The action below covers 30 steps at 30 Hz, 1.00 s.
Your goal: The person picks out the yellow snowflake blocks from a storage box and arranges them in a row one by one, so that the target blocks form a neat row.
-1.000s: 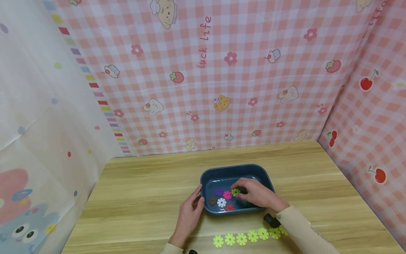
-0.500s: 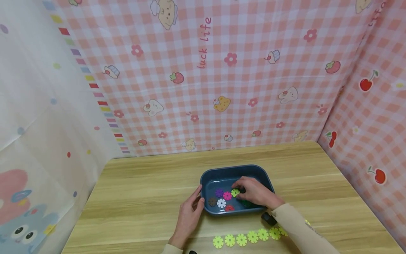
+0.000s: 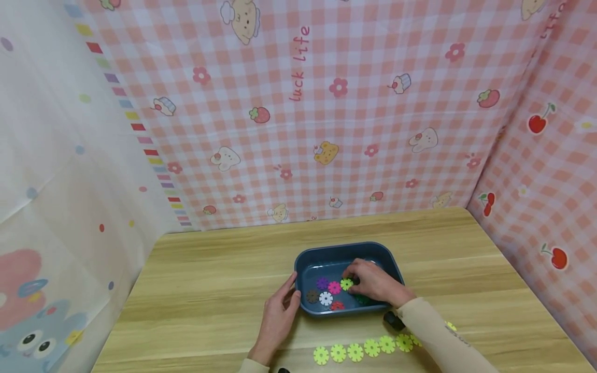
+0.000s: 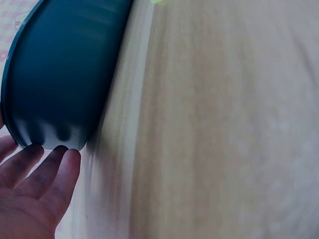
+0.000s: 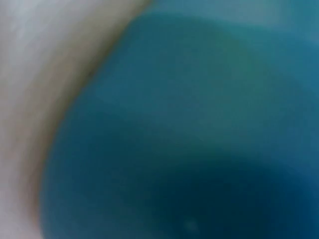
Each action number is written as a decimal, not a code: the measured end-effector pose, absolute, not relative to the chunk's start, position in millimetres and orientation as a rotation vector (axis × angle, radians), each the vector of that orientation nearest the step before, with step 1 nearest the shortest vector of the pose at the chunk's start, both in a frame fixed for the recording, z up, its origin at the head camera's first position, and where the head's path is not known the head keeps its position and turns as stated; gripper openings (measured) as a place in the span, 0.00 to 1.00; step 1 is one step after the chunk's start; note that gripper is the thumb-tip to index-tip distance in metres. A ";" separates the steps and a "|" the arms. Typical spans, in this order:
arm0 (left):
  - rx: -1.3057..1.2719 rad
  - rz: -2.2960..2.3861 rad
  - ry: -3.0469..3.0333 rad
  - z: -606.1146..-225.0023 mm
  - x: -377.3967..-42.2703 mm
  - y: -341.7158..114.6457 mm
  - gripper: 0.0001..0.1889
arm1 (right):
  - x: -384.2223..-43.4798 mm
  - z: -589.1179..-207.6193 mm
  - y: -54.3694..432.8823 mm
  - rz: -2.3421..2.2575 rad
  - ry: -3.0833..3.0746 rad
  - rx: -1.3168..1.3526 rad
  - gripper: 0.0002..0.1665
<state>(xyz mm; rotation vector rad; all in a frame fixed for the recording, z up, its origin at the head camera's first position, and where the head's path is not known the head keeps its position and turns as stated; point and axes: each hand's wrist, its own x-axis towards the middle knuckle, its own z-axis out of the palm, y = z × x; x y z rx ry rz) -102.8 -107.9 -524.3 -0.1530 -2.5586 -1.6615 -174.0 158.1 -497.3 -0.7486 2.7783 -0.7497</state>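
Observation:
In the head view my left hand (image 3: pixel 278 313) rests against the left end of a dark blue plastic tray (image 3: pixel 304 257). The left wrist view shows its straight fingertips touching the outer wall of the tray (image 4: pixel 65 74). My right hand (image 3: pixel 373 281) reaches inside, with thumb and index finger pinching a yellow-green snowflake disc (image 3: pixel 346 284). To its left lie a pink disc (image 3: pixel 334 287), a purple disc (image 3: pixel 322 283), a white disc (image 3: pixel 325 298), a brown disc (image 3: pixel 312 296) and a red disc (image 3: pixel 338 305). Dark green pieces (image 3: pixel 361 299) sit partly hidden under the right hand.
A row of several yellow-green discs (image 3: pixel 355 352) lies on the wooden table (image 3: pixel 210 300) before the tray; the right sleeve (image 3: pixel 440 334) covers part of it. Patterned cloth walls (image 3: pixel 298 129) stand behind and at both sides. The right wrist view is blurred, mostly blue.
The right hand has shifted slightly within the tray, its fingertips drawing closer around the yellow-green disc. Its forearm moved a little left. The left hand stays on the tray's end.

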 end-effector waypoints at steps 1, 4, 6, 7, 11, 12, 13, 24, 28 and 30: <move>-0.151 -1.660 -2.560 -524.4 -103.0 -108.0 0.24 | -174.2 -497.7 158.0 -0.751 2.777 -0.754 0.16; -0.145 -1.657 -2.562 -524.1 -102.9 -108.2 0.24 | -174.7 -498.1 157.5 -0.748 2.781 -0.770 0.15; -0.145 -1.654 -2.563 -523.8 -102.8 -108.2 0.24 | -174.9 -498.6 157.3 -0.739 2.787 -0.778 0.15; -0.144 -1.654 -2.563 -523.7 -102.7 -108.2 0.24 | -175.0 -498.9 157.2 -0.736 2.789 -0.783 0.15; -0.146 -1.651 -2.562 -523.4 -102.5 -108.3 0.24 | -174.5 -499.3 156.6 -0.723 2.795 -0.783 0.15; -0.146 -1.651 -2.562 -523.4 -102.6 -108.4 0.24 | -174.3 -499.2 156.4 -0.720 2.795 -0.776 0.16; -0.145 -1.653 -2.560 -523.4 -102.6 -108.5 0.24 | -174.3 -499.1 156.0 -0.721 2.794 -0.769 0.16; -0.157 -1.655 -2.546 -526.0 -101.6 -108.6 0.24 | -173.2 -495.8 154.5 -0.753 2.785 -0.746 0.17; -0.158 -1.651 -2.546 -526.5 -101.6 -108.2 0.24 | -172.0 -495.5 156.0 -0.748 2.801 -0.781 0.17; -0.148 -1.652 -2.546 -526.5 -101.7 -107.9 0.24 | -171.7 -495.3 156.3 -0.746 2.810 -0.786 0.18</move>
